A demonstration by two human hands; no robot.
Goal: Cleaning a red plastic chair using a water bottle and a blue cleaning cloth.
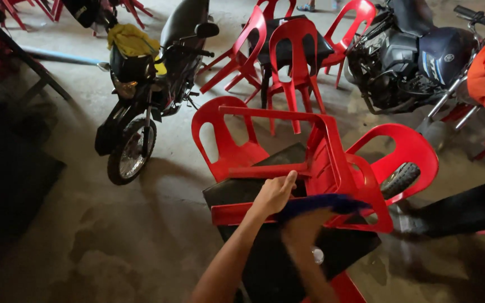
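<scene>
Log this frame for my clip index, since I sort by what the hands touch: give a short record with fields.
Setting: concrete floor with parked motorcycles and red plastic chairs
Left hand: resting on the red chair that lies tipped on a dark table
Right hand: blurred, holding a blue cloth against the chair
Nearby: black motorcycle at left, second motorcycle at upper right

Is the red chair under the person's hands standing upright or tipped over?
Tipped over. The red chair lies on a dark table, legs pointing sideways; the left hand rests on one leg, the right hand holds a blue cloth.
</scene>
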